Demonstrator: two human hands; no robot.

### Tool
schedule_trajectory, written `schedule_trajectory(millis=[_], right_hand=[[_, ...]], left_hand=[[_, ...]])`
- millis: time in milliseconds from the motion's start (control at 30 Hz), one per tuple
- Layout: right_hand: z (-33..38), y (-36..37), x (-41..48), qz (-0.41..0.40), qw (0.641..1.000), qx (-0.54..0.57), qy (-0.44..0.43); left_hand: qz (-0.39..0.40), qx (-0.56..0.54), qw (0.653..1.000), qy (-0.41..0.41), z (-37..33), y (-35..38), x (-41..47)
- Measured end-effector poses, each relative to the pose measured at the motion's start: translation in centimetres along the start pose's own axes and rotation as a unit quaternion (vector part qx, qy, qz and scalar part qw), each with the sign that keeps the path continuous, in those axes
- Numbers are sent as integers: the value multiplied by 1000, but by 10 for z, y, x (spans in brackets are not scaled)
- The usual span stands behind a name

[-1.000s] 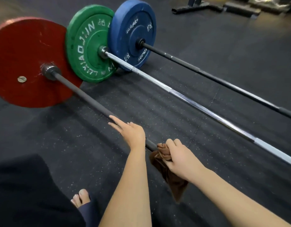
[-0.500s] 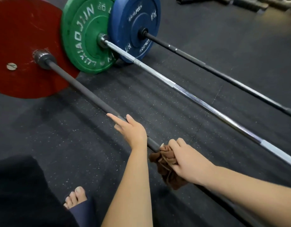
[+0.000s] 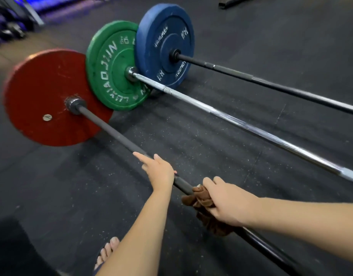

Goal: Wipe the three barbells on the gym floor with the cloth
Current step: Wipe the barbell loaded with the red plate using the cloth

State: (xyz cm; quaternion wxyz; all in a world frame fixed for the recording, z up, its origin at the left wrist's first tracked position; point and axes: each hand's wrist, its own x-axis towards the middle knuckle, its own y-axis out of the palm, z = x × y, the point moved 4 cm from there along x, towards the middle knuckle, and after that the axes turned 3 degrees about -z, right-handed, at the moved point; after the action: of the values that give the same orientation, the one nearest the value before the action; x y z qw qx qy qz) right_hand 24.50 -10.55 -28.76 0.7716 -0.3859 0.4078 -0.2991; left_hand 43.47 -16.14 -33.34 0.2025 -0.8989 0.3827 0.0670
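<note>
Gripping brown cloth (image 3: 206, 204) around nearest barbell (image 3: 112, 128), right hand (image 3: 229, 204) closed, left hand (image 3: 159, 172) spread, resting on bar

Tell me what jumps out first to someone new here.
Three bright plates stand at upper left: red plate nearest, green plate, then blue plate. Low in the middle, the right hand clamps a brown cloth around the red plate's bar, beside the left hand.

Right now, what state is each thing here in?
Red bar: on the floor, left hand resting on it.
Cloth: bunched round the red bar in the right hand.
Silver bar: lying untouched.
Blue bar: lying untouched.
</note>
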Motion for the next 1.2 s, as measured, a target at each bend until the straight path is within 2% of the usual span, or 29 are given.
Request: schedule_trajectory(millis=[233, 433, 533, 733, 900, 1000, 1133, 1200], right_hand=[[12, -5, 33, -19, 998, -2, -52], [29, -12, 66, -23, 996, 85, -19], [23, -6, 52, -60, 993, 103, -10], [27, -9, 35, -73, 995, -63, -36], [41, -6, 55, -132, 991, 14, 13], [54, -8, 71, -148, 986, 59, 39], [50, -9, 73, -129, 980, 134, 72], [43, -16, 68, -73, 975, 189, 91]], left_hand=[[-25, -5, 1000, 18, 0, 2, -7], [-6, 38, 999, -9, -12, -6, -11], [-2, 45, 999, -9, -12, -7, -10], [70, 62, 995, -38, -13, -15, -6], [125, 61, 989, -55, -14, -22, -5], [162, 60, 985, -20, -2, -38, -1], [34, 96, 989, 109, 6, -65, -12], [12, 86, 975, 206, 4, -68, -31]])
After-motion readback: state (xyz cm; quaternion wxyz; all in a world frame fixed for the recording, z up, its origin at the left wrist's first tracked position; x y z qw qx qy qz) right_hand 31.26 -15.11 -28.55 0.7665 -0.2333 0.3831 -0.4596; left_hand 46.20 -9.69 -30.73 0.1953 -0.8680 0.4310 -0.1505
